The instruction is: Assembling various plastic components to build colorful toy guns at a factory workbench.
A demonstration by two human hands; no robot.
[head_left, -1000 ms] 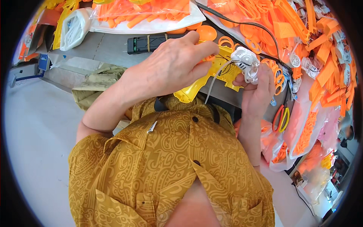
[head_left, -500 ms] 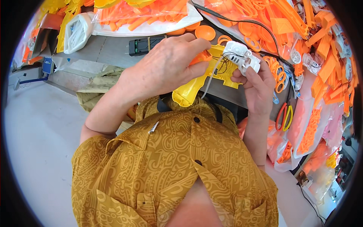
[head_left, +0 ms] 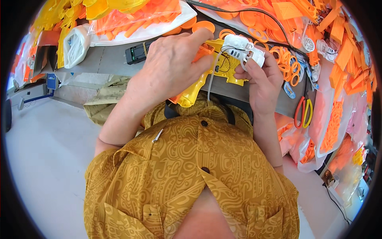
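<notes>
Left hand [head_left: 173,59]: thumb and forefinger pinched on an orange part [head_left: 203,51]; whether it also grips the yellow shell [head_left: 230,75] is hidden. Right hand [head_left: 263,81]: clamped on a white unit [head_left: 238,44]. All held above the bench's [head_left: 113,59] near edge.

Change: over the last second the white unit has tipped from upright to slanting, slots showing; orange now also shows along the shell's lower left. Bearing on the work, my judgement: unit and shell are being handled together, the unit outside the shell, a pale tube [head_left: 212,75] hanging between.

Writing: none legible. Red-and-yellow-handled tool [head_left: 303,112] at bench's right edge.
</notes>
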